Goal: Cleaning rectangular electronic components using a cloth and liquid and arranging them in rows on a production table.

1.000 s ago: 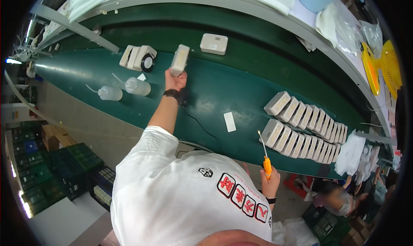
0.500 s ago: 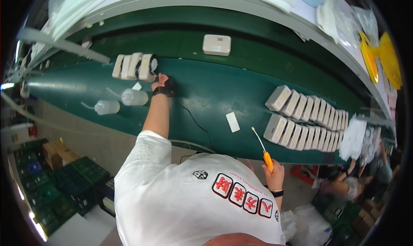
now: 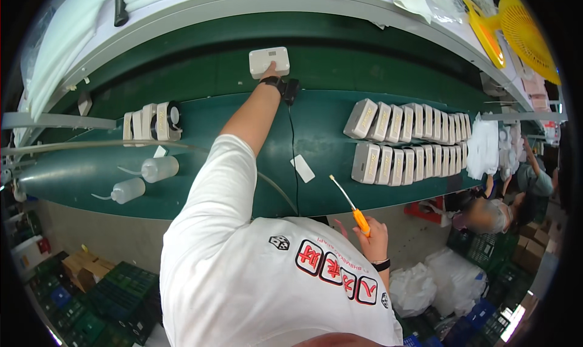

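Note:
My left hand (image 3: 273, 71) reaches to the far side of the bench and is closed on the near edge of a flat white plastic box (image 3: 261, 57). One finger lies on the top of the box; the other fingers are mostly hidden. Close to my body at the bench's front edge, my right hand (image 3: 375, 238) is wrapped round the handle of a screwdriver (image 3: 361, 221). Its handle is orange, and the thin metal shaft ends in a pale tip pointing away to the left. A white card (image 3: 302, 168) lies on the bench left of that tip.
Two rows of pale plastic housings (image 3: 398, 165) stand to the right on the green bench (image 3: 243, 189). At left are several similar housings (image 3: 147, 122) and two squeeze bottles (image 3: 159, 168). A black cable (image 3: 294, 137) runs from my left wrist. A yellow fan (image 3: 527, 34) sits on the upper shelf.
My left hand has moved from beside the left group of housings, rightward and away, onto the white box. My right hand still holds the screwdriver. The whole view has shifted.

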A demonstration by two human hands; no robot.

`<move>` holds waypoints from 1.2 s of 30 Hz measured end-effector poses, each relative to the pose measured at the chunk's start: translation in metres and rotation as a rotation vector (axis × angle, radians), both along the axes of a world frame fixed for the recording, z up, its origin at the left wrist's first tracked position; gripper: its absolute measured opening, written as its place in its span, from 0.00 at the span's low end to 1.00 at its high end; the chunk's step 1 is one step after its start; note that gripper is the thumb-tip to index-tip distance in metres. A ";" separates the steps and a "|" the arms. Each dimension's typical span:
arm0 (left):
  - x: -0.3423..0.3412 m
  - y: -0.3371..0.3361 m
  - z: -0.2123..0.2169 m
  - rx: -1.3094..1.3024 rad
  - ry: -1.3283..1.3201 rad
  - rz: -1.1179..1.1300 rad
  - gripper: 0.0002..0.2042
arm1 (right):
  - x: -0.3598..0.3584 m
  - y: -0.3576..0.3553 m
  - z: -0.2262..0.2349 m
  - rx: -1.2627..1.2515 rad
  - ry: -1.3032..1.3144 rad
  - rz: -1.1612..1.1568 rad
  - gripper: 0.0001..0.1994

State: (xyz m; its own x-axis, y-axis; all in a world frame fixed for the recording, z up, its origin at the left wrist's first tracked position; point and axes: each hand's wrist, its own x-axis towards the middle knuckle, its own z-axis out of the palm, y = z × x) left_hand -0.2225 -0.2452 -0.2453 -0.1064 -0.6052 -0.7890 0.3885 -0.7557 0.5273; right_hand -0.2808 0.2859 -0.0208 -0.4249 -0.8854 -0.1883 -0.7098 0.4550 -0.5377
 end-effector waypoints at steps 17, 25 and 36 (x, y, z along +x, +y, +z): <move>0.137 0.287 0.203 -0.461 0.439 -0.018 0.22 | -0.064 0.010 0.059 -0.104 -0.013 0.331 0.16; 0.191 0.415 0.200 -0.542 0.121 0.120 0.21 | -0.063 0.018 0.075 -0.107 0.161 0.631 0.17; 0.242 0.485 0.206 -0.741 -0.411 -0.007 0.21 | -0.058 0.034 0.070 -0.181 0.223 0.714 0.17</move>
State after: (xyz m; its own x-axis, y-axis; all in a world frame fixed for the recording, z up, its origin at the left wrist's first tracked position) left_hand 0.0200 0.2400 -0.0394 0.0960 -0.9815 -0.1658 0.0541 -0.1611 0.9854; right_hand -0.3383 0.3204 0.0495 0.2501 -0.9682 0.0083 -0.8988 -0.2354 -0.3698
